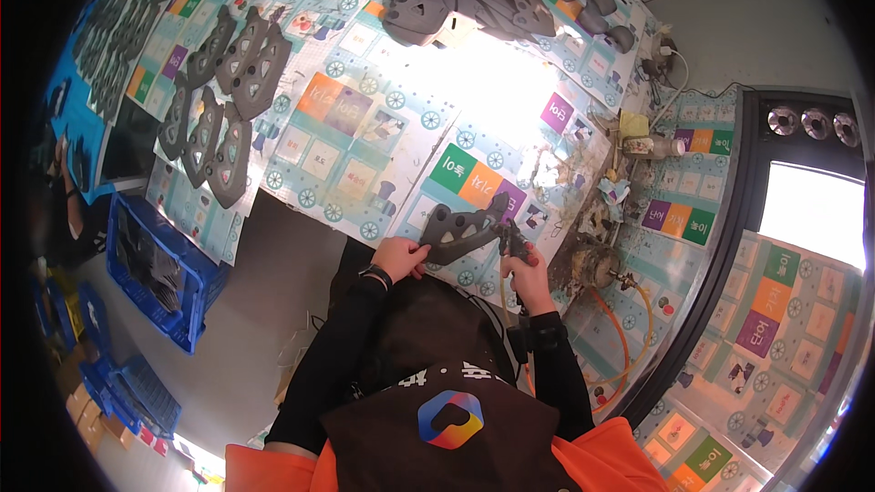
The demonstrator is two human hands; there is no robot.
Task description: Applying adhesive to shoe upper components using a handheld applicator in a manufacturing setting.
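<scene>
A grey moulded part with several cut-outs (456,235) lies on the near edge of the patterned table cover. My left hand (398,260) pinches its left end between thumb and fingers. In my right hand (529,278) is a dark hand tool with a thin hose (512,239), its fingers wrapped round the grip. The tool's tip meets or overlaps the right end of the part; whether they touch I cannot tell. Part of the hose runs down beside my right wrist.
A heap of similar grey parts (415,0) sits at the back; more lie at the left (246,59). Rounded grey pieces (597,14) rest back right. A jar (652,147) and an orange hose (624,337) are at right. A blue crate (164,264) stands left, near another person's arm (68,182).
</scene>
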